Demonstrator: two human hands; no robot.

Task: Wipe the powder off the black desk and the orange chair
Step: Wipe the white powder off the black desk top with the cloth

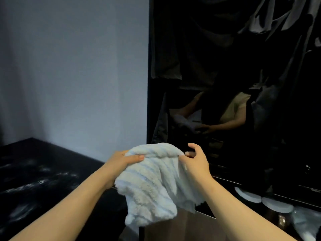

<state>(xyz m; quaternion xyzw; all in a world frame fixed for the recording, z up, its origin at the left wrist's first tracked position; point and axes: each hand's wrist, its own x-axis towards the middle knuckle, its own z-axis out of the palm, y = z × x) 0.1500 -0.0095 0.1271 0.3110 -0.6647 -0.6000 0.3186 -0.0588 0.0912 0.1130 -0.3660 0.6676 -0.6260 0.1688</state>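
Two hands, left hand (121,161) and right hand (196,162), pinch a fluffy pale-blue ribbed cloth (156,183) above the powder-streaked black desk (40,173).

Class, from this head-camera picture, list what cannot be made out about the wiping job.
- Orange chair: not in the head view at all.
- Black desk: cut off by the left and bottom edges; powder streaks blurred, extent unclear.
- Left hand fingers: hidden behind the cloth.
- Right hand: fingertips partly buried in cloth.

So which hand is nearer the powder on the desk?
Left. The left hand grips the cloth beside the powder; the right hand holds its far edge.
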